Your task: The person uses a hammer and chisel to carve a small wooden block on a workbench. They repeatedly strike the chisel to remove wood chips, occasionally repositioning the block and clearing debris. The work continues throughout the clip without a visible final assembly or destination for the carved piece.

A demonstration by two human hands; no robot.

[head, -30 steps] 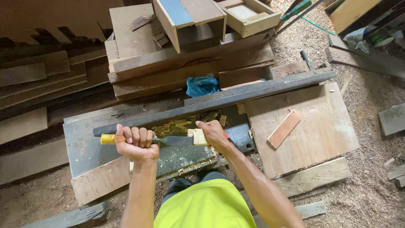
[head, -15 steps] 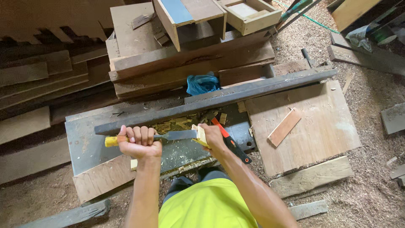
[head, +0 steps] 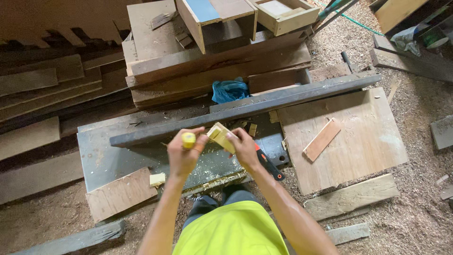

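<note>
My left hand (head: 183, 156) grips a chisel by its yellow handle (head: 188, 139), which now points up toward the camera. My right hand (head: 243, 146) holds a small pale wooden block (head: 220, 135) against the chisel's blade end; the blade itself is hidden behind the hands. Both hands hover above a grey metal plate (head: 108, 156) strewn with wood chips. A long dark beam (head: 264, 106) lies across the plate just beyond the hands.
A red-and-black handled tool (head: 269, 165) lies under my right wrist. A plywood sheet (head: 358, 146) with a small wooden strip (head: 322, 140) lies to the right. Stacked planks and wooden boxes (head: 207, 52) stand behind, with a blue cloth (head: 229, 90). Sawdust covers the floor.
The chisel lay level across the plate in my left hand; now it is tipped upright. Both hands have lifted and come together, and the wooden block is raised off the plate.
</note>
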